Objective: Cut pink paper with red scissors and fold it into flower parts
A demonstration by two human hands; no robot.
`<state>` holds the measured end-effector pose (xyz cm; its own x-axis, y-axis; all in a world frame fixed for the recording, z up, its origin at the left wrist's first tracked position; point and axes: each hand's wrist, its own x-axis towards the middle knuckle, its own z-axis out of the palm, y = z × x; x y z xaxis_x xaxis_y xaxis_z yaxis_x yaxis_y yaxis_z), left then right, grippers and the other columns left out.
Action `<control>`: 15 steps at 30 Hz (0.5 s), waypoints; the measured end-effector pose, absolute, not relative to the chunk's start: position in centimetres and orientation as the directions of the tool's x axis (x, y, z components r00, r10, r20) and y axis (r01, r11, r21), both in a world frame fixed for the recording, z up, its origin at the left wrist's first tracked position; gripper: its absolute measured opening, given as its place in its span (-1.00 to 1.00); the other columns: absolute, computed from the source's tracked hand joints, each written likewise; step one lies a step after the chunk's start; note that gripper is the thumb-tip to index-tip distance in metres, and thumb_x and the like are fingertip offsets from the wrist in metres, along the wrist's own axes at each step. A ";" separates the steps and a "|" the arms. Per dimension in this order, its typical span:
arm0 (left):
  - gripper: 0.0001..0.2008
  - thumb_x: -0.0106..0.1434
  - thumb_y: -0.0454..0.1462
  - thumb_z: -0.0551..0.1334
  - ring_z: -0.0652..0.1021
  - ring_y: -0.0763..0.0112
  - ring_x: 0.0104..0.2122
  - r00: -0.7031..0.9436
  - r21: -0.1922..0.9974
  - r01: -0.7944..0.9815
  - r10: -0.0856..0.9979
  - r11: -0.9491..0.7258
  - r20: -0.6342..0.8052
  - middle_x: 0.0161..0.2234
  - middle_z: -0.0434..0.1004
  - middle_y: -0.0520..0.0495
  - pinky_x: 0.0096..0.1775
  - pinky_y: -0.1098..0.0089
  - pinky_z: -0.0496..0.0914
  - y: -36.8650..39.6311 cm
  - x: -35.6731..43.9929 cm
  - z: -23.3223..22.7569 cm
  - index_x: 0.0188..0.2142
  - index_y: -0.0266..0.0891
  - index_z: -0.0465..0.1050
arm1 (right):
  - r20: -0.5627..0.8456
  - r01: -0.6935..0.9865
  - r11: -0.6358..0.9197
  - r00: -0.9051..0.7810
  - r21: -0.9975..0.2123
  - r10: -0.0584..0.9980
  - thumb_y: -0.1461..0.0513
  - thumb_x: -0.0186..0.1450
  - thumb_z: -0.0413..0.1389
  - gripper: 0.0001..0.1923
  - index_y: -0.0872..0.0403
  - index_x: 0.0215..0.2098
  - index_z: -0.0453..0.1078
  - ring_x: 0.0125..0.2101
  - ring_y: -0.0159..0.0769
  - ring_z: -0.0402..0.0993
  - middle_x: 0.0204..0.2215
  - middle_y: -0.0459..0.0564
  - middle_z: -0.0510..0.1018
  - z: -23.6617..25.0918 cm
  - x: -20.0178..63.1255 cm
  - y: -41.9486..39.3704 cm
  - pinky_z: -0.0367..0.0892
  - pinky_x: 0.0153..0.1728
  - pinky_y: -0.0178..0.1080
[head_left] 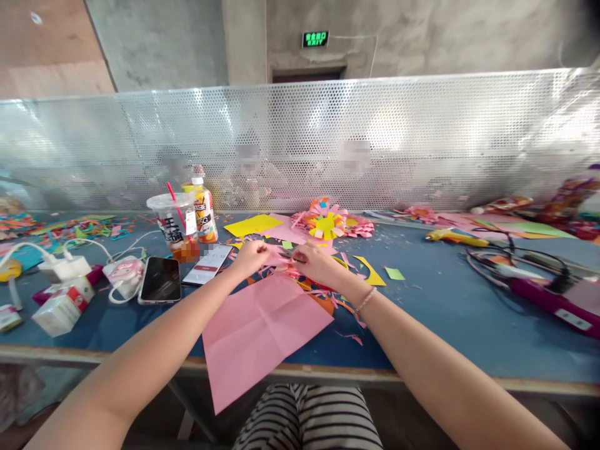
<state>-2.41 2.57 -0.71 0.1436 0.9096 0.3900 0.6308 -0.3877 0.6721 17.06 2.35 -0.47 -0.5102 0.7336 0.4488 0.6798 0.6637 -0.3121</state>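
Note:
Over the middle of the table, my left hand [255,255] is closed, its fingers pinching a small piece of pink paper [276,257]. Close beside it, my right hand [316,261] is wrapped around scissors [287,255]; their short dark blades point left at that pink piece, and the fingers hide most of the handles. Below both hands lies a large creased pink sheet [265,331], its near corner hanging over the table edge. Pink and orange paper scraps [323,302] are heaped under my right hand. Just beyond stand paper flowers [324,225] in pink and yellow.
Left of my hands are a drink cup [171,225] with a red straw, a bottle [204,212], two phones [160,280] and chargers [65,267]. A yellow glue gun [455,237] and a purple power strip [555,306] with cables lie right. A perforated metal screen [300,119] stands behind.

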 end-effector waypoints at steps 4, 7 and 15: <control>-0.85 -0.01 -0.32 0.06 0.31 0.51 -0.59 0.167 0.599 0.707 0.912 -0.375 0.375 -0.68 0.24 0.07 -0.51 0.47 0.16 3.2 -2.8 -1.4 -0.66 -0.27 0.26 | 0.276 0.778 0.598 -0.542 -0.193 0.794 0.32 0.07 0.03 -0.79 0.18 -0.29 0.30 -0.28 -0.28 0.30 -0.26 0.13 0.36 -1.1 18.1 2.7 0.16 -0.27 -0.33; -0.91 -0.01 -0.31 0.08 0.36 0.50 -0.56 0.140 0.598 0.719 0.917 -0.354 0.375 -0.61 0.33 0.05 -0.49 0.48 0.20 3.4 -2.8 -1.9 -0.57 -0.27 0.30 | 0.226 0.804 0.563 -0.522 -0.190 0.822 0.30 0.08 0.02 -0.77 0.18 -0.26 0.28 -0.31 -0.30 0.31 -0.25 0.12 0.34 -1.1 18.3 2.7 0.16 -0.31 -0.35; -0.84 -0.02 -0.36 0.10 0.47 0.44 -0.45 0.102 0.608 0.748 0.951 -0.266 0.291 -0.45 0.48 -0.05 -0.38 0.45 0.31 4.2 -3.4 -2.8 -0.39 -0.28 0.36 | 0.287 0.817 0.463 -0.378 -0.343 0.880 0.23 -0.02 0.07 -0.79 0.12 -0.39 0.24 -0.38 -0.35 0.27 -0.37 -0.01 0.36 -0.9 18.2 3.9 0.14 -0.42 -0.38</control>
